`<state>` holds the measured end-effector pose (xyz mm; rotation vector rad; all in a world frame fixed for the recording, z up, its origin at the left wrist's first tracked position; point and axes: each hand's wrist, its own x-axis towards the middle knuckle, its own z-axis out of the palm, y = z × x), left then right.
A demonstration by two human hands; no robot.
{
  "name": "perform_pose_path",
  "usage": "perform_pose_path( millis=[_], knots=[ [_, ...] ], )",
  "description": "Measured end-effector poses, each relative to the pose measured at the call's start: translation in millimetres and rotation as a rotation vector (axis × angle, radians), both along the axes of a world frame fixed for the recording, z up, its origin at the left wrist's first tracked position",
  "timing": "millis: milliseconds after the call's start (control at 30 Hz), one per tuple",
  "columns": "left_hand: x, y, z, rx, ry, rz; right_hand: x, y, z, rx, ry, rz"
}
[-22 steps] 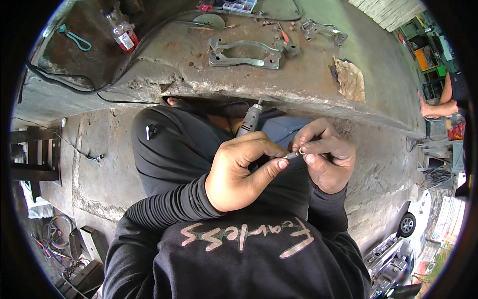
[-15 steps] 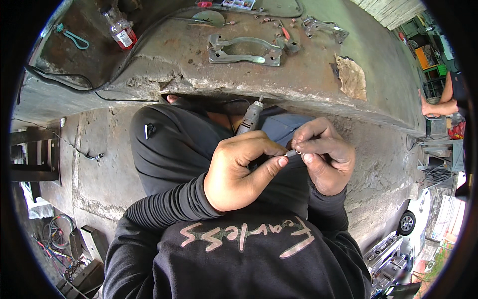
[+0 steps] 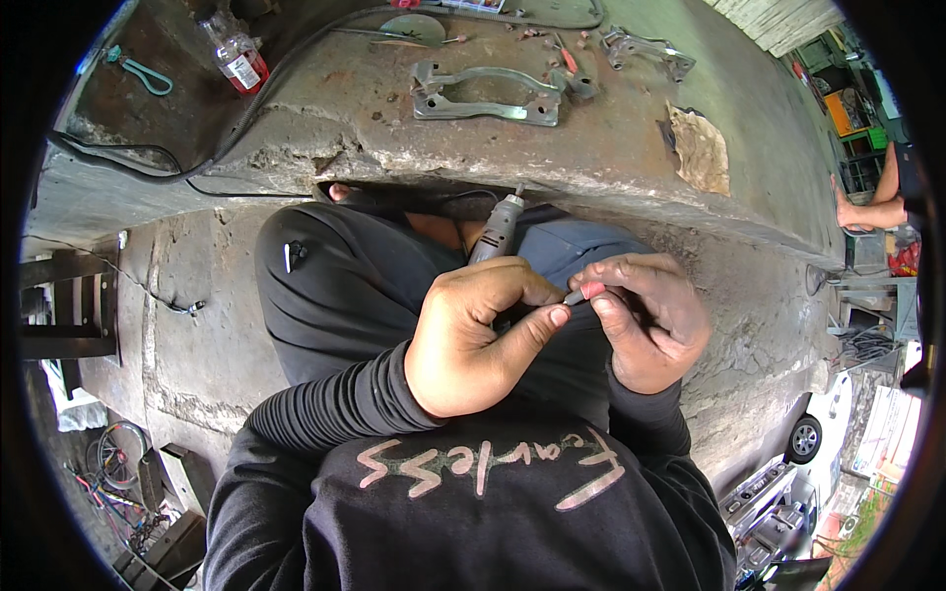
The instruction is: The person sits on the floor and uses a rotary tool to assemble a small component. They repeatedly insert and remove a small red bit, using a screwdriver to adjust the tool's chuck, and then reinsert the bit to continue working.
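My left hand [image 3: 490,335] pinches a small grey rod-like piece with a pinkish-red band [image 3: 591,291] at its far end, looking like a rotary-tool bit. At that red end, the thumb and fingertips of my right hand [image 3: 652,320] close on the same piece. Just beyond my left hand, a grey rotary tool [image 3: 499,229] rests in my lap, its metal nose pointing away from me; my left hand hides its lower part.
A concrete ledge ahead carries a metal caliper bracket [image 3: 485,96], a second bracket [image 3: 645,51], a red-handled tool [image 3: 568,59], a clear disc [image 3: 414,31], a brown paper scrap [image 3: 699,150] and a bottle of red liquid [image 3: 236,59]. A person's bare foot [image 3: 855,210] shows at right.
The fingers of my right hand have shifted and opened out slightly, and the red band on the small piece now shows between them. My left hand stays in place.
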<state>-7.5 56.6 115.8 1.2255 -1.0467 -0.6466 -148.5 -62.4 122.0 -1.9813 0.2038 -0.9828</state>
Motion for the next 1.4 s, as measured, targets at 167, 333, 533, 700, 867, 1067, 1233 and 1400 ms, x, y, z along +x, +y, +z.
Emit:
perform_pose_path(
  millis=[167, 333, 533, 700, 867, 1067, 1233, 1400],
  knots=[
    [-2.6, -0.3, -1.5, 0.018, 0.046, 0.028, 9.7, 15.2, -15.5, -0.040, -0.167, -0.098],
    [-6.3, -1.4, -4.7, -0.016, 0.100, 0.051, 16.7, 30.0, -22.2, 0.010, -0.242, -0.162],
    [-9.7, -1.4, -5.1, -0.022, 0.166, 0.067, 20.3, 33.0, -23.0, 0.058, -0.276, -0.162],
    [-9.1, -1.1, -5.4, -0.029, 0.153, 0.063, 23.6, 33.8, -22.0, 0.003, -0.279, -0.189],
    [-6.7, -1.6, -6.3, -0.051, 0.103, 0.065, 26.0, 35.5, -21.9, 0.032, -0.277, -0.196],
    [-6.2, -1.7, -7.3, -0.037, 0.091, 0.083, 26.2, 35.3, -23.8, 0.006, -0.253, -0.197],
    [-6.4, -2.8, -8.5, -0.028, 0.093, 0.096, 26.6, 35.6, -24.5, -0.022, -0.242, -0.213],
    [-6.0, -3.6, -9.5, -0.019, 0.088, 0.109, 26.6, 34.7, -25.4, -0.073, -0.224, -0.225]
  ],
)
